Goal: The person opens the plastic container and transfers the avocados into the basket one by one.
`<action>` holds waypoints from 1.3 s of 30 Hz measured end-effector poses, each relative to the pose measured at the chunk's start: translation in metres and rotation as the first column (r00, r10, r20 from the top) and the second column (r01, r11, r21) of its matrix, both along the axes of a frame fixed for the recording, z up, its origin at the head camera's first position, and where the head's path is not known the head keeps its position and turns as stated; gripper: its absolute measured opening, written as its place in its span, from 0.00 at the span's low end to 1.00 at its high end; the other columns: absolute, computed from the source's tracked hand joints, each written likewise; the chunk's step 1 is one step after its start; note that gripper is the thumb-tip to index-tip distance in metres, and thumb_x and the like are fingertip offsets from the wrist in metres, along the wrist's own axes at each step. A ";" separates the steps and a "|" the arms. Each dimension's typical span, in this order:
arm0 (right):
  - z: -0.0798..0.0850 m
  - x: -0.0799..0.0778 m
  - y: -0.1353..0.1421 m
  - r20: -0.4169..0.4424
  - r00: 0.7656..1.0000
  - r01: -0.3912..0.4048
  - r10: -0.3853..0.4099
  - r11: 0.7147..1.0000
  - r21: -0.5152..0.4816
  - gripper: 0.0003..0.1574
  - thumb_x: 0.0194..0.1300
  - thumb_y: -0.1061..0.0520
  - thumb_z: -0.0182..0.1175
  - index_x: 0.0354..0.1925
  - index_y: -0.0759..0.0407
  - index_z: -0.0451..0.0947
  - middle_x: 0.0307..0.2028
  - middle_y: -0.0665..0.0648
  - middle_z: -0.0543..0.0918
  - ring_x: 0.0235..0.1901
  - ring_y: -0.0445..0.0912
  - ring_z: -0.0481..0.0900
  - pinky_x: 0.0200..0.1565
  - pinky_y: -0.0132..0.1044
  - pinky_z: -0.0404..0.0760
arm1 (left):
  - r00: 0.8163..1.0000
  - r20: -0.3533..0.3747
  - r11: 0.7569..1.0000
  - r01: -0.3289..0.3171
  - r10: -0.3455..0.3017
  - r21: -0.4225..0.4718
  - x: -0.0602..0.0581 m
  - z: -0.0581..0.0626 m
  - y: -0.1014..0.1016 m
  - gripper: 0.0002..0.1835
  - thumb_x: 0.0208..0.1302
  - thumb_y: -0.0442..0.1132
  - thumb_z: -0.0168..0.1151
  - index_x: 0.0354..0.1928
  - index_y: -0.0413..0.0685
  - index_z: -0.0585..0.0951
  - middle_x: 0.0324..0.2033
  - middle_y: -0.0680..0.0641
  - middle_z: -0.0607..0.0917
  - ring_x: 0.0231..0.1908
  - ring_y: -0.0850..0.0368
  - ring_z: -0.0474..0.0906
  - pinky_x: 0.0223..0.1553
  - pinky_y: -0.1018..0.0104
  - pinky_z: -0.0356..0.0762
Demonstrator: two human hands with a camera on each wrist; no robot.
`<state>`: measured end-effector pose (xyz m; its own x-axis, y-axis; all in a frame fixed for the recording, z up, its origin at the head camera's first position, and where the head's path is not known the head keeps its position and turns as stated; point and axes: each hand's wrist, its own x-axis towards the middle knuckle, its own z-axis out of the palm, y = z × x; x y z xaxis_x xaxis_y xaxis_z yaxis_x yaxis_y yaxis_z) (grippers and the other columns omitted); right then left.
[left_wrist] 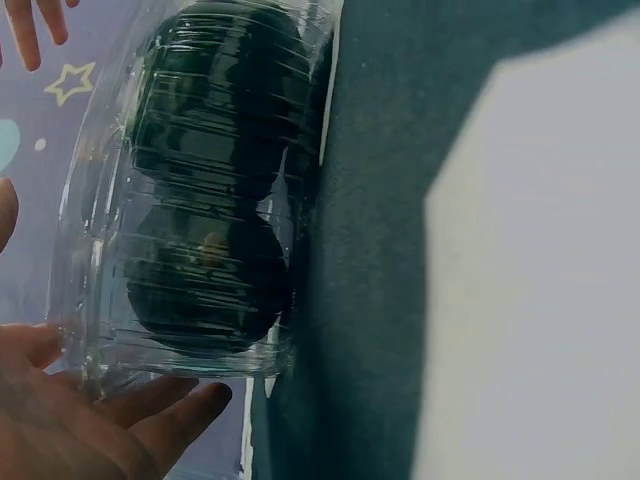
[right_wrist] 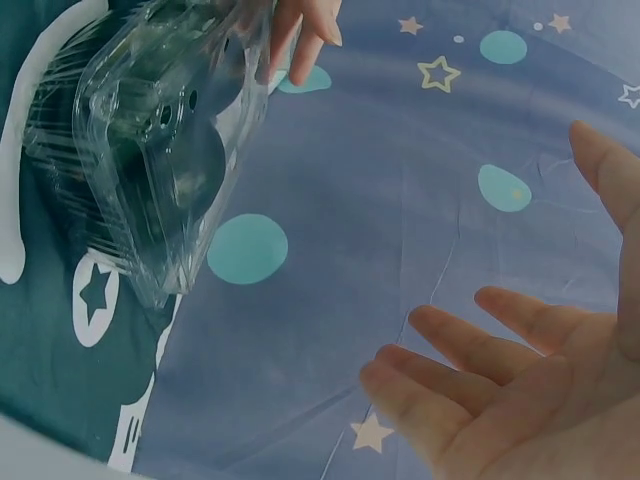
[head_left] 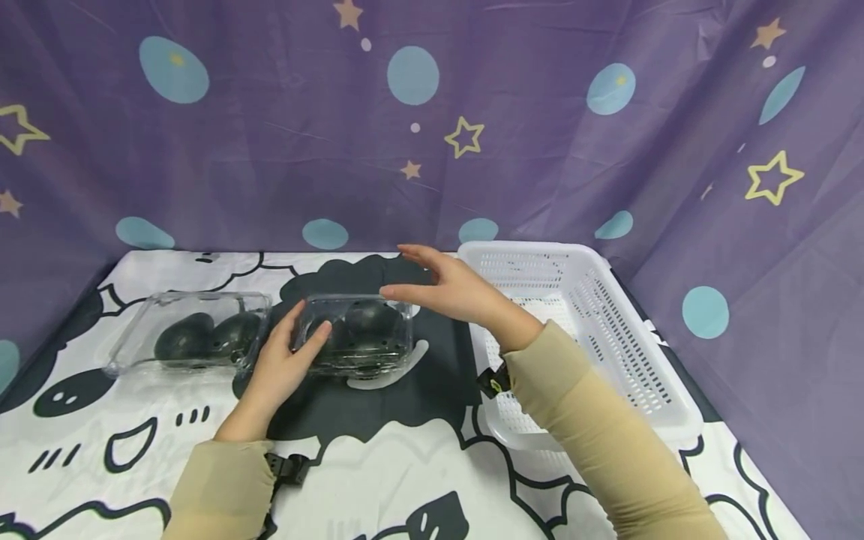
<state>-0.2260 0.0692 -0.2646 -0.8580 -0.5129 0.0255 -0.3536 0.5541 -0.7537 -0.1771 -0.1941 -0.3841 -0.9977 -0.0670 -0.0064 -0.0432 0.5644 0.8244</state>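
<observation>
A lidded clear plastic box with dark green avocados inside sits mid-table in the head view. At its left end is my left hand, thumb reaching over the near left corner and fingers loosely extended. The left wrist view has the fingers at the end of the box, not curled round it. My right hand hovers above the box's right end, fingers spread, holding nothing. In the right wrist view a gap separates this hand from the box.
A second clear box with dark avocados stands to the left, beside my left hand. On the right is a white perforated basket, partly behind my right forearm. A purple patterned curtain hangs behind the table.
</observation>
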 end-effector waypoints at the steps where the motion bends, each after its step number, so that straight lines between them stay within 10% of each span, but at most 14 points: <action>1: -0.001 0.000 -0.001 0.006 1.000 -0.001 0.001 1.000 -0.001 0.49 0.63 0.38 0.65 0.75 0.47 0.59 0.72 0.54 0.67 0.73 0.49 0.63 0.72 0.49 0.64 | 1.000 0.005 1.000 -0.005 0.005 0.005 0.000 -0.001 0.001 0.45 0.72 0.61 0.50 0.80 0.50 0.44 0.76 0.31 0.48 0.75 0.31 0.48 0.72 0.37 0.53; 39: -0.036 -0.007 -0.048 0.021 0.993 -0.120 0.118 0.976 0.182 0.51 0.61 0.31 0.64 0.76 0.44 0.58 0.73 0.52 0.65 0.71 0.49 0.66 0.67 0.49 0.71 | 1.000 0.008 0.999 -0.012 0.011 0.031 0.001 -0.004 0.000 0.45 0.72 0.60 0.52 0.79 0.48 0.47 0.78 0.36 0.45 0.75 0.31 0.49 0.72 0.38 0.54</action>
